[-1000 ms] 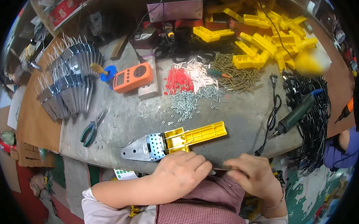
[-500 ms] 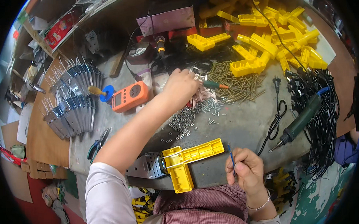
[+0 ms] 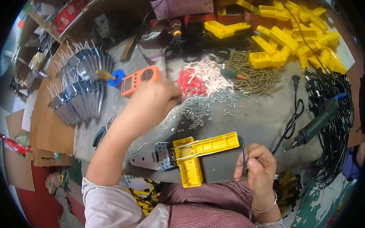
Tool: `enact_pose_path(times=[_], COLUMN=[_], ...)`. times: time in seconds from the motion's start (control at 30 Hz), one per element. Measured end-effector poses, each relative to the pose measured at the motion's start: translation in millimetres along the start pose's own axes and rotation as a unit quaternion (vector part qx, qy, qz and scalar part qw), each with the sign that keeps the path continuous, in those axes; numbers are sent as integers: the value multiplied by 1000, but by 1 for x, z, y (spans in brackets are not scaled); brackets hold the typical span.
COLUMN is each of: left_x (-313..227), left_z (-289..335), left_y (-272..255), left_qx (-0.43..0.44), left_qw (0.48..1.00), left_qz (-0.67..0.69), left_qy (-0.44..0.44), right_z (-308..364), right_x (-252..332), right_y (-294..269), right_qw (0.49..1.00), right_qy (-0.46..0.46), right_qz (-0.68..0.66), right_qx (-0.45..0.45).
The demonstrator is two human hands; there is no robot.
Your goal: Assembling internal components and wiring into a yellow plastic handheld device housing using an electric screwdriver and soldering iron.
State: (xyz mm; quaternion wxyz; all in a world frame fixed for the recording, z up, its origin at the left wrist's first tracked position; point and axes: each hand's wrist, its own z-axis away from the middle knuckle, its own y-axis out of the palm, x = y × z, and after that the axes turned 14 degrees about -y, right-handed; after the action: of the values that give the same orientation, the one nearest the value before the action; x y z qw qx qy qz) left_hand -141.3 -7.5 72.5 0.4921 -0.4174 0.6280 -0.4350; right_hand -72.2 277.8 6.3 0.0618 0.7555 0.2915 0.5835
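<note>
My left hand (image 3: 156, 99) is over the bench beside the pile of small parts. Its fingers are pinched together; blur hides what is in them. In my right hand (image 3: 258, 167), near the bench's front edge, a thin blue wire-like piece (image 3: 243, 154) stands upright between thumb and fingers. Between the hands lies a yellow plastic handle shell (image 3: 190, 170), its hollow side up. A perforated metal plate (image 3: 154, 157) joins its left end, and two white leads run across the shell. Red and white small sleeves (image 3: 193, 83) and loose metal nuts (image 3: 196, 111) lie ahead.
An orange multimeter (image 3: 127, 84) and fanned metal plates (image 3: 79, 101) are at left. Brass-coloured screws (image 3: 261, 75) and yellow shells (image 3: 282, 40) are piled at far right. A green electric screwdriver (image 3: 317, 123) lies beside black cords (image 3: 332, 149). Pliers (image 3: 99, 136) are partly behind my left arm.
My left hand has drawn back from the sleeve pile, toward the left and nearer to me, uncovering the red and white sleeves. My right hand still holds the blue piece. The whole view has shifted slightly.
</note>
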Motion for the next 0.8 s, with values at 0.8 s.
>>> enact_pose_path(times=[0.8], left_x=[-35], left_z=[97], left_y=[21], left_qx=[48], left_qw=[748], left_qz=[629], left_qy=[-205], right_z=[-11], right_x=[5], right_y=[48], right_qw=[927], right_qy=[-67], right_qz=[347], right_qx=[124])
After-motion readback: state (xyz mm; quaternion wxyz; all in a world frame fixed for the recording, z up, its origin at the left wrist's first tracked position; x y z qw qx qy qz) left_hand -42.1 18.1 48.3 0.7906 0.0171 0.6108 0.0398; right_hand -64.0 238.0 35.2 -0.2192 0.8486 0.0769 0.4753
